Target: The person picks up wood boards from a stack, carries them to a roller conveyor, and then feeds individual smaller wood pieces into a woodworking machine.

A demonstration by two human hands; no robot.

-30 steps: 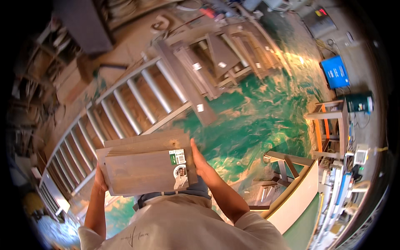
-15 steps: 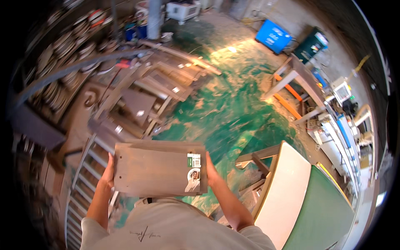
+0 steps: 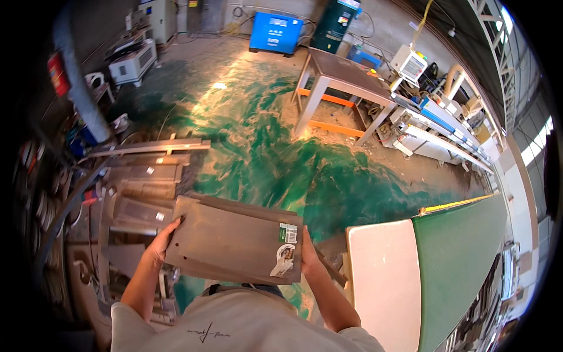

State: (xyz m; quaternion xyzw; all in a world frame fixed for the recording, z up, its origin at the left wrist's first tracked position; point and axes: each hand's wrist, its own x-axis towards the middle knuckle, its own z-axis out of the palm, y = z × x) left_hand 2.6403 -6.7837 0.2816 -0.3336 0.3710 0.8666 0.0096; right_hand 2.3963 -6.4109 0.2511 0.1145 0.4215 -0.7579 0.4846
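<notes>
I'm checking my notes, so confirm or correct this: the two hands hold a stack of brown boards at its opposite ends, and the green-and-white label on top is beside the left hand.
The label's place is wrong: the head view shows the green-and-white label beside the right hand, at the far end from the left hand. The hands do hold the stack of brown boards at its opposite ends.

This is a workshop. Tan dust (image 3: 227, 111) streaks the green floor (image 3: 337, 170), and machinery (image 3: 437, 141) stands beyond the brown table (image 3: 352, 70)'s right edge.
</notes>
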